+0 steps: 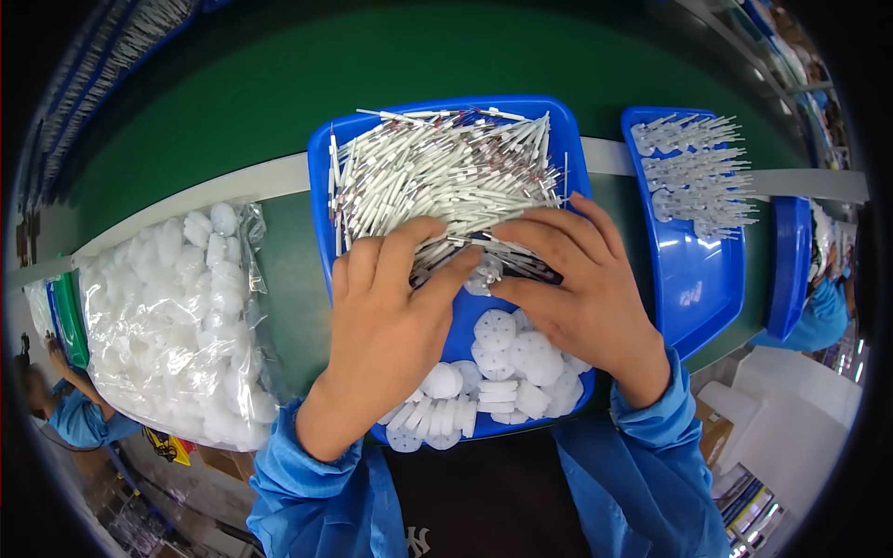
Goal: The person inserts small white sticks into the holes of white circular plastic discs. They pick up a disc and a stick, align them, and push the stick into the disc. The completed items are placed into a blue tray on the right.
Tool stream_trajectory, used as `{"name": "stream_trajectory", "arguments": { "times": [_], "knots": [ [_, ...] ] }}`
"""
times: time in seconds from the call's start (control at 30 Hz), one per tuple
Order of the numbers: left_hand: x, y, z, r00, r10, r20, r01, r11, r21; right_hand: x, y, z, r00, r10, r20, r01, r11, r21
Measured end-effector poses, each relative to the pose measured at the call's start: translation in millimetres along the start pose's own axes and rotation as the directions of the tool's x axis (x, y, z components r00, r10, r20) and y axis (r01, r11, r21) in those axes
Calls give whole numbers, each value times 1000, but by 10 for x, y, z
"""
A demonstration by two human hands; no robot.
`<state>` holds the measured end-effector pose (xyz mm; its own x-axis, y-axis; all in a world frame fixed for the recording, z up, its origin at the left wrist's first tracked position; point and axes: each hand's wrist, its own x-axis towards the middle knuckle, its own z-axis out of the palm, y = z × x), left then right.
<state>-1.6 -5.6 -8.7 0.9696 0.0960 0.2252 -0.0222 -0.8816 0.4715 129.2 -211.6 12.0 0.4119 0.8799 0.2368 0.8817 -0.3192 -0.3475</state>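
Our left fingers [423, 244] and right fingers [532, 244] meet over a small white disc [484, 274], pinching it between the tips, just below the heap of thin white rods [437, 172]. Both hands rest over the blue tray [558, 126], with more white discs [516, 358] piled at its near end. On the green desk [279, 84] we see a clear bag of white parts [177, 316] to the left and a second blue tray [698, 288] to the right.

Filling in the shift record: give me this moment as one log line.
left hand: on white rods | right hand: pinching small white disc | blue tray: rods, white discs | bag of discs: left
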Motion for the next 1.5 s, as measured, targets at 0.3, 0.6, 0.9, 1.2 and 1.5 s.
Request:
{"name": "stream_trajectory", "arguments": {
  "times": [0.3,0.6,0.9,1.2,1.5],
  "knots": [
    [0,27,-88,999,-29,24,31,997,-68,-12,45,8,996,89,7,-89,982,164],
    [-2,25,-158,999,-30,42,33,996,-77,8,84,79,998,58,-29,-51,974,219],
    [72,42,-84,999,8,49,-6,999,-39,23,-79,91,992,119,-47,-110,981,157],
    [-171,117,-340,996,-86,8,86,996,-26,-947,313,-528,783,471,-408,-415,882,222],
    [-115,115,-306,999,-22,41,23,999,-40,-1516,973,-468,558,751,-353,-717,651,250]
  ]
}}
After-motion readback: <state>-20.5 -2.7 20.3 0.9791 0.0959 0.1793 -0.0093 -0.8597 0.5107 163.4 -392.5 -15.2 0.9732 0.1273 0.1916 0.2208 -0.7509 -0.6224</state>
